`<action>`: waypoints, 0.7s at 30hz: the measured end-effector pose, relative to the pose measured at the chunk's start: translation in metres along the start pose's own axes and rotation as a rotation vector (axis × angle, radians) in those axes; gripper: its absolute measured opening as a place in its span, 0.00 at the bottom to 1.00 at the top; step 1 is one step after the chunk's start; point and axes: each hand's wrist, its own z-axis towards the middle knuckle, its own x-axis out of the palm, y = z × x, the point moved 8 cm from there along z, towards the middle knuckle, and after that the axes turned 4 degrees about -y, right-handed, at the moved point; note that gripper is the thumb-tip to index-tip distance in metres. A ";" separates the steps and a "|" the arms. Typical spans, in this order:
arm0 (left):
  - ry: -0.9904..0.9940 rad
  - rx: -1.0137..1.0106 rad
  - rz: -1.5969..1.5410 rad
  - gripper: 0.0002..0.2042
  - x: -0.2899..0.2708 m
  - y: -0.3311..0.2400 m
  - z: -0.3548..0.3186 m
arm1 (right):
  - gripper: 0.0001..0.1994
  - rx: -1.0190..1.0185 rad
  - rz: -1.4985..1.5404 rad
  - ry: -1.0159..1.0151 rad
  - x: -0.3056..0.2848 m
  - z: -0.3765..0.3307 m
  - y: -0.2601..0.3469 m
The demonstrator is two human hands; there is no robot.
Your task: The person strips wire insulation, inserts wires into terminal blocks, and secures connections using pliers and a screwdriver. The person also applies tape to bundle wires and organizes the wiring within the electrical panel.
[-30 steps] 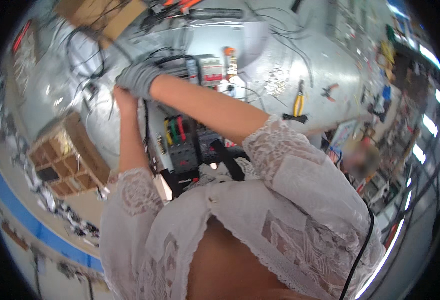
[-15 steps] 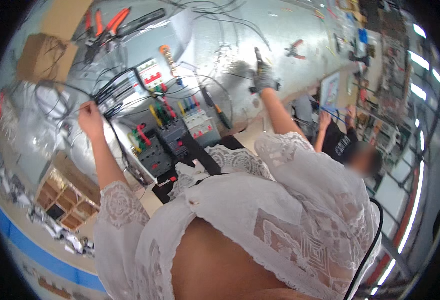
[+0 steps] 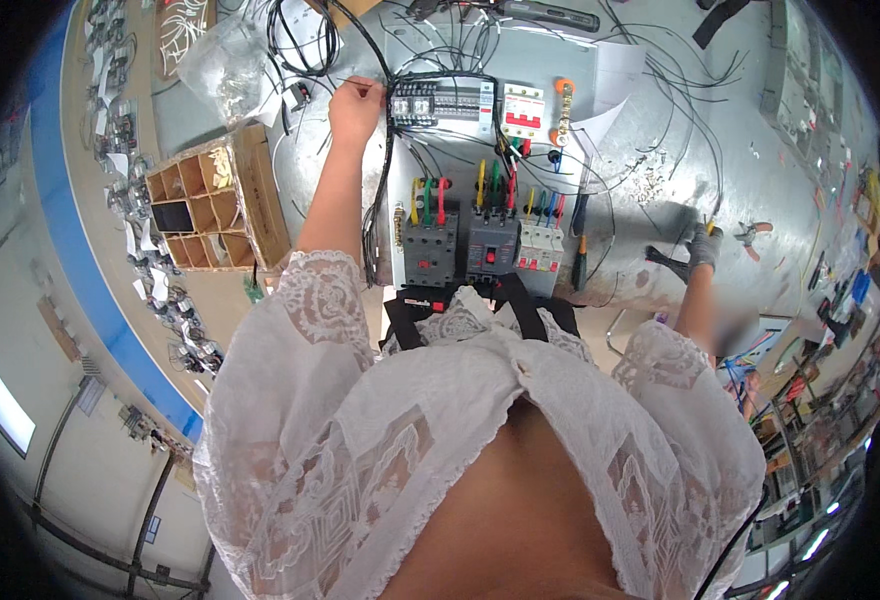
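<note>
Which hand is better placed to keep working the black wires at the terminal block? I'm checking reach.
Probably the left hand: it pinches the black wires beside the terminal block. The gloved right hand rests far off, near the red pliers.

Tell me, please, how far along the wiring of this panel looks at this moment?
Partly done: coloured wires already run into the tops of the breakers, and a black wire bundle is routed up the side. In hand: the left hand pinches a thin wire beside the terminal block; the gloved right hand rests on the metal table. Left: many loose black wires lie unconnected.
</note>
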 end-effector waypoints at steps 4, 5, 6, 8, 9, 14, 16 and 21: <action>-0.011 -0.053 0.021 0.06 0.000 0.006 -0.004 | 0.12 0.275 0.869 0.588 0.027 -0.028 0.049; -0.010 -0.060 0.032 0.06 -0.008 0.008 -0.007 | 0.12 0.223 1.006 0.884 0.043 -0.085 0.120; 0.011 -0.061 0.033 0.06 -0.009 0.004 -0.007 | 0.14 0.154 0.963 0.886 0.048 -0.139 0.173; 0.081 -0.096 -0.060 0.06 -0.006 0.000 -0.007 | 0.18 0.144 0.779 0.999 0.076 -0.247 0.242; 0.110 -0.136 -0.115 0.06 -0.004 0.000 -0.007 | 0.20 0.177 0.685 1.238 0.089 -0.313 0.281; 0.386 -0.276 -0.265 0.07 0.000 -0.024 -0.003 | 0.13 0.309 0.602 1.641 0.198 -0.487 0.347; 0.488 -0.328 -0.302 0.08 -0.001 -0.021 -0.003 | 0.13 0.432 0.717 1.708 0.253 -0.510 0.339; 0.558 -0.339 -0.284 0.07 -0.002 -0.008 0.003 | 0.12 0.535 0.777 1.528 0.322 -0.507 0.333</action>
